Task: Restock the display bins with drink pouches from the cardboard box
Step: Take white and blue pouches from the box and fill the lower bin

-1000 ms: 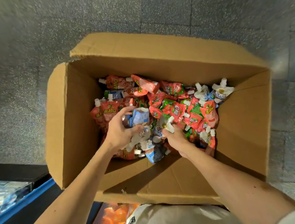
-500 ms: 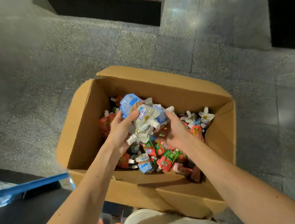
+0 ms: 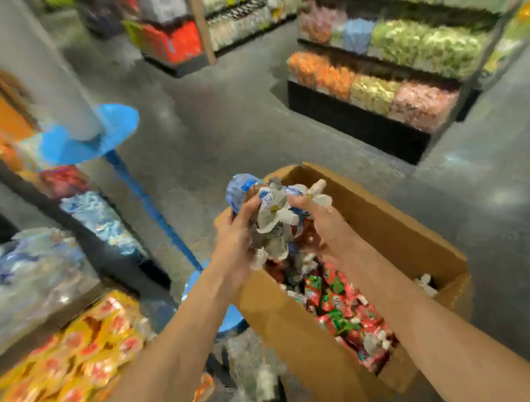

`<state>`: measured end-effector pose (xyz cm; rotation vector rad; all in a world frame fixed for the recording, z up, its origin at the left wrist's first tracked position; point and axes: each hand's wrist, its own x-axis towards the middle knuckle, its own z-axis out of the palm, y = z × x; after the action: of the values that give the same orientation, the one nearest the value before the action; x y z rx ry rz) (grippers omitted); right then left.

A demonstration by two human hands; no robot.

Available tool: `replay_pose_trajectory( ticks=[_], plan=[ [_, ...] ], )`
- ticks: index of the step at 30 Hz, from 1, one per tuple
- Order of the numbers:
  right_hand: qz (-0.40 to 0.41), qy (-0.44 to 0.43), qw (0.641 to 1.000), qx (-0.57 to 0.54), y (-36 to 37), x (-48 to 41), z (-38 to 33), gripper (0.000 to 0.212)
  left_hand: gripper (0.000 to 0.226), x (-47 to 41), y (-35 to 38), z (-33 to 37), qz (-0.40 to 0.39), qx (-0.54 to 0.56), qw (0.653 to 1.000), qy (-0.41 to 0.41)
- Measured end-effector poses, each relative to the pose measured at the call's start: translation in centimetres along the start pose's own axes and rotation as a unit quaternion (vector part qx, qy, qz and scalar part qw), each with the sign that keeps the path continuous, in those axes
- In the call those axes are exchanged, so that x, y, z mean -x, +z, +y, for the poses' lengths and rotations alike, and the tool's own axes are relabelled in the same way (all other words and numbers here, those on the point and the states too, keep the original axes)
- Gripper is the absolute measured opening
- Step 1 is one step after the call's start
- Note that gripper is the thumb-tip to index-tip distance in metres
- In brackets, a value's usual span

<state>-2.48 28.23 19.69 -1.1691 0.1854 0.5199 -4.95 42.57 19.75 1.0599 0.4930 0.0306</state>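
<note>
Both hands are up over the box [image 3: 293, 331]! The left hand [image 3: 232, 235] and the right hand [image 3: 323, 223] clasp one bundle [image 3: 272, 213] of blue-and-white pouches between them. Fingers curl round it from either side, so each grip is full, and white spouts poke out at the top and bottom. The bundle hangs above the box's far end, clear of the heap [image 3: 340, 311] inside.

Down in the box that heap is mostly red and green pouches, lying loose along the bottom, with a few white ones [image 3: 425, 284] at the right end. The box stands open on the grey floor [image 3: 231, 131], and a blue stand [image 3: 154, 211] rises just to its left.

Over on the left are the bins, and it's blurry there. The upper bin [image 3: 15, 275] shows blue-and-white packs much like the bundle. The lower bin [image 3: 66, 359], nearer the person, is piled with yellow and orange packs. The bundle is well apart from both, off to their right.

Across the aisle, shelves [image 3: 393, 85] run along the right, packed with orange, green and pink goods too smeared to name
</note>
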Motion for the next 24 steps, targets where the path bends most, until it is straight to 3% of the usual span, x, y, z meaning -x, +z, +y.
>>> replay_pose_trajectory(
  ticks=[2, 5, 7, 16, 20, 24],
  plan=[
    [-0.012, -0.009, 1.000, -0.009, 4.4, 0.8, 0.7, 0.046, 0.018, 2.9, -1.8, 2.4, 0.057, 0.039, 0.997, 0.047],
    [-0.019, -0.029, 0.999, -0.011, 11.7, 2.9, 2.3, 0.086, 0.033, 6.9, -5.5, 5.5, 0.134, 0.087, 0.981, 0.107],
    [-0.066, -0.027, 0.997, -0.002, 16.1, 4.5, 3.7, 0.097, 0.034, 9.7, -8.7, 7.2, 0.165, 0.096, 0.974, 0.125],
    [-0.282, 0.071, 0.957, 0.017, 31.1, 10.9, 13.6, 0.087, 0.036, 20.6, -22.9, 11.7, 0.332, 0.160, 0.907, 0.206],
    [-0.279, 0.103, 0.955, 0.012, 36.7, 12.9, 18.3, 0.105, 0.038, 22.9, -29.2, 12.3, 0.375, 0.178, 0.887, 0.202],
    [-0.258, 0.139, 0.956, -0.001, 41.2, 14.3, 20.8, 0.096, 0.041, 23.6, -34.1, 12.9, 0.369, 0.194, 0.887, 0.197]
  ],
)
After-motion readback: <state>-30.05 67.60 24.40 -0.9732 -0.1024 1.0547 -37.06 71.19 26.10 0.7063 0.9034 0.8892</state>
